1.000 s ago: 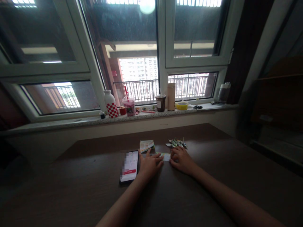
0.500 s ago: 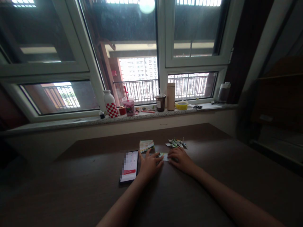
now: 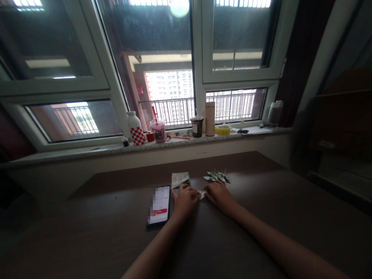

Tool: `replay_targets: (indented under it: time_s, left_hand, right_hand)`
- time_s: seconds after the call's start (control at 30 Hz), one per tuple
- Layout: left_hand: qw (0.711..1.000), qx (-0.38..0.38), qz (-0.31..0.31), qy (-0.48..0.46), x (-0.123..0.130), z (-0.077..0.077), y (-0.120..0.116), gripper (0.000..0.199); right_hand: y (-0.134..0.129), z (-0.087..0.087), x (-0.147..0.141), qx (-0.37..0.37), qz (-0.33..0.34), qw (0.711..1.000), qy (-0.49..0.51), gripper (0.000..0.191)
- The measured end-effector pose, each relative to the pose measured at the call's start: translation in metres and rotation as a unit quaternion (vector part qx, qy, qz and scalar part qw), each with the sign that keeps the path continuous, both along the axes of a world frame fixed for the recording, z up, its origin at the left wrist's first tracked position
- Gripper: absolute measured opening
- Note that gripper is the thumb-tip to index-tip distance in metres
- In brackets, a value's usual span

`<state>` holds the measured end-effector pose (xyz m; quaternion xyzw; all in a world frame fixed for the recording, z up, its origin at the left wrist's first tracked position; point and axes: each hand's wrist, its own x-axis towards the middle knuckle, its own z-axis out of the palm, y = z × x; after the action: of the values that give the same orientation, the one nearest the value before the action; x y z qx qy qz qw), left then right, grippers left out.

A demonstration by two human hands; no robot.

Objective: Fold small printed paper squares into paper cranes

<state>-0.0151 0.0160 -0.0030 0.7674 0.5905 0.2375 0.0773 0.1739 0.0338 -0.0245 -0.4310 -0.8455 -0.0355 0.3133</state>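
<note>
A small piece of printed paper (image 3: 201,195) lies on the dark brown table (image 3: 116,217) between my two hands. My left hand (image 3: 185,199) has its fingers closed on the paper's left edge. On the other side, my right hand (image 3: 218,195) pinches the right edge, its fingers bent together. Behind my left hand sits a stack of printed paper sheets (image 3: 180,179). A pile of small folded paper pieces (image 3: 217,176) is just beyond my right hand. To the left of my left hand lies a phone (image 3: 159,206) with its screen lit.
Along the windowsill (image 3: 180,142) stand a checkered bottle (image 3: 136,130), a pink cup (image 3: 158,131), a dark drink cup (image 3: 197,127), a tan cylinder (image 3: 209,119), yellow tape (image 3: 223,130) and a clear jar (image 3: 275,113). The table's far edge runs below the sill.
My hands have come closer together, with the fingers of my left hand drawn in. Less of the small paper shows between them.
</note>
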Motion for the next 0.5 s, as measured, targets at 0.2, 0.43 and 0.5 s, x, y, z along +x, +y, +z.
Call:
replay_targets:
  time_s: [0.2,0.43,0.5]
  left_hand:
    - [1.0,0.002,0.013,-0.002,0.0019,0.0033,-0.0033,0.014]
    - [1.0,0.018,0.015,0.005,0.0029,0.0038,-0.0056,0.014]
    - [1.0,0.019,0.02,0.003,0.0031,0.0038,-0.0062,0.014]
  right_hand:
    - [0.0031,0.0003,-0.008,0.022,-0.03,0.999,-0.022,0.007]
    - [0.0002,-0.0043,-0.0027,0.06,-0.002,0.998,-0.001,0.014]
    - [-0.0015,-0.0048,-0.0021,0.054,-0.002,0.999,-0.003,0.016]
